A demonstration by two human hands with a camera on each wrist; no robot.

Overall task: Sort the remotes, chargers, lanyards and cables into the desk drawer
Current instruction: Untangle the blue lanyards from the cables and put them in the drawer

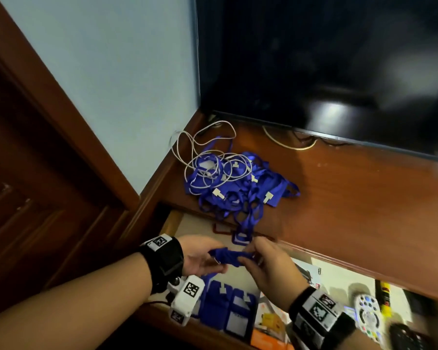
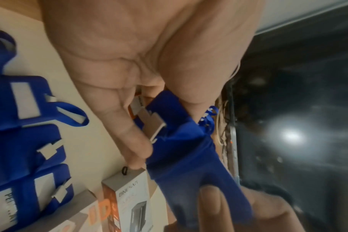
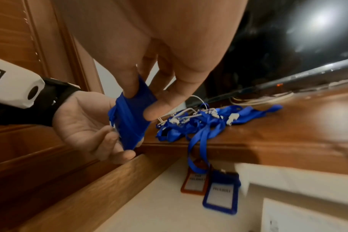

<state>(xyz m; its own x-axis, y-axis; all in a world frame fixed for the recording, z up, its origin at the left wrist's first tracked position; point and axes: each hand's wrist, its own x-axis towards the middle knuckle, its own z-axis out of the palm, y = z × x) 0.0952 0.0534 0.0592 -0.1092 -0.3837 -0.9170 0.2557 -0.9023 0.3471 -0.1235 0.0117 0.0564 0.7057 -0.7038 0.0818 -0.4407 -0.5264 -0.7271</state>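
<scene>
Both hands hold one blue lanyard badge holder (image 1: 228,256) with its strap wound around it, above the open drawer (image 1: 202,223). My left hand (image 1: 202,256) grips its left end, and my right hand (image 1: 261,261) pinches the right end between thumb and fingers. In the left wrist view the wrapped holder (image 2: 185,157) lies across my palm. The right wrist view shows the holder (image 3: 129,119) between both hands. A tangle of blue lanyards (image 1: 243,188) and a white cable (image 1: 202,157) lies on the desk top. Folded lanyards (image 1: 225,306) lie in the drawer.
The drawer also holds orange and white boxes (image 1: 268,322), a white remote (image 1: 368,311), a dark remote (image 1: 405,337) and two badge holders (image 3: 221,193) hanging from the pile. A dark TV screen (image 1: 326,59) stands at the desk's back. A wooden door (image 1: 23,173) is at left.
</scene>
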